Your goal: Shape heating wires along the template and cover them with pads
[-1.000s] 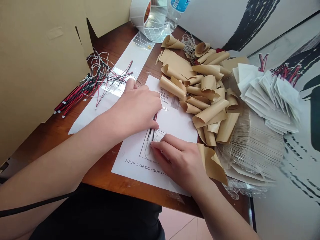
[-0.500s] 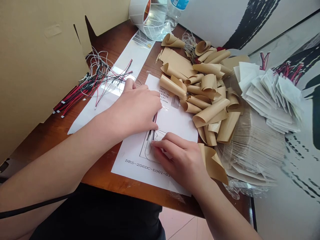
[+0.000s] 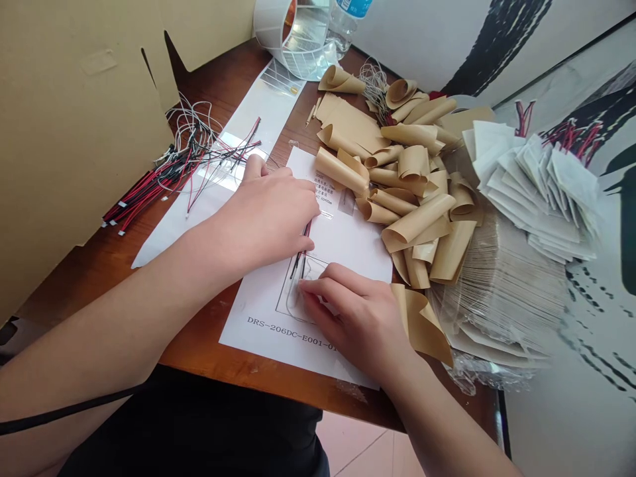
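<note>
Holding: our left hand (image 3: pixel 265 218) curled over a red-and-black wire pair (image 3: pixel 307 232), fingertips on it; can't tell if pinched or just pressed down.
Touching: our right hand (image 3: pixel 350 318), fingers on a thin wire loop (image 3: pixel 305 270); can't tell if gripped. Hands apart but close.
Wires: lying on a line drawing (image 3: pixel 285 298) on a printed sheet (image 3: pixel 253 298), marked DRS-206DC-E001-01, both hands over it.
Table: wooden table (image 3: pixel 218 79) under the sheet, cardboard panel (image 3: pixel 74 132) standing at its L side.
Near L hand: bundle of red-and-black wire leads (image 3: pixel 149 205) on a white paper strip (image 3: pixel 268 99).
Near R hand: heap of curled tan backing sheets (image 3: pixel 412 192), one just beside the wrist.
Far side: white label roll (image 3: pixel 293 40), plastic water bottle (image 3: pixel 345 26), pile of white tabs w/ red wires (image 3: pixel 539 185), stack of clear film sheets (image 3: pixel 501 291).
</note>
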`<state>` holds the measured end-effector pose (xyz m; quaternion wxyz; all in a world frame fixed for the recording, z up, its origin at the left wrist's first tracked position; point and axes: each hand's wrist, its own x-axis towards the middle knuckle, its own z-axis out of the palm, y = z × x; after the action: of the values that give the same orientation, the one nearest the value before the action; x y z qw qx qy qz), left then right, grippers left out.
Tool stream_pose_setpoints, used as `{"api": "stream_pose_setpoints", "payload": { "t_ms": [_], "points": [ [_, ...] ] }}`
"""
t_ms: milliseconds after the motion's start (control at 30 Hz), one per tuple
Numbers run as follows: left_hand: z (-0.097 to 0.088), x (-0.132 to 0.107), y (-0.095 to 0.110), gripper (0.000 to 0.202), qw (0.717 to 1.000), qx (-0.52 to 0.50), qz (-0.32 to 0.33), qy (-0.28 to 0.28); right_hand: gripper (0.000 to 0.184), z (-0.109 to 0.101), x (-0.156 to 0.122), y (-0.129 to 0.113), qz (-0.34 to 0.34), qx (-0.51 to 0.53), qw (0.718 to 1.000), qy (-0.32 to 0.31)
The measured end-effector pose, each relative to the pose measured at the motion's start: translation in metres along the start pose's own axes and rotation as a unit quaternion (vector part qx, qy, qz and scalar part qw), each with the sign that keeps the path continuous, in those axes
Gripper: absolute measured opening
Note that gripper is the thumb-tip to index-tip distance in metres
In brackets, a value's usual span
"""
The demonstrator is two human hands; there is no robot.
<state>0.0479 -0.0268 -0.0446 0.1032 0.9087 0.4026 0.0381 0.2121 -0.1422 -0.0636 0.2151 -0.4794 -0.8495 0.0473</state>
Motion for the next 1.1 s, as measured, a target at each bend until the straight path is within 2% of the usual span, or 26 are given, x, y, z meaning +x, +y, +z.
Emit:
{"api": "stream_pose_setpoints", "payload": {
  "t_ms": [467,767,967,1100],
  "points": [
    [0.002,0.0,-0.001,0.022,1.0,0.002,0.011,0.013,0.024,0.003,-0.001,0.001,0.002,0.009,1.0,-0.026],
    [0.001,0.002,0.0,0.018,1.0,-0.01,-0.004,-0.001,0.024,-0.006,0.001,-0.004,0.03,0.029,0.997,-0.063],
    [0.006,0.007,-0.001,0.017,0.998,-0.029,-0.015,0.044,0.03,-0.011,0.0,-0.004,0.018,-0.018,0.997,-0.068],
    [0.007,0.01,-0.003,0.016,0.997,-0.052,-0.022,0.046,0.031,-0.014,-0.001,-0.004,0.012,-0.036,0.996,-0.076]
  ]
}}
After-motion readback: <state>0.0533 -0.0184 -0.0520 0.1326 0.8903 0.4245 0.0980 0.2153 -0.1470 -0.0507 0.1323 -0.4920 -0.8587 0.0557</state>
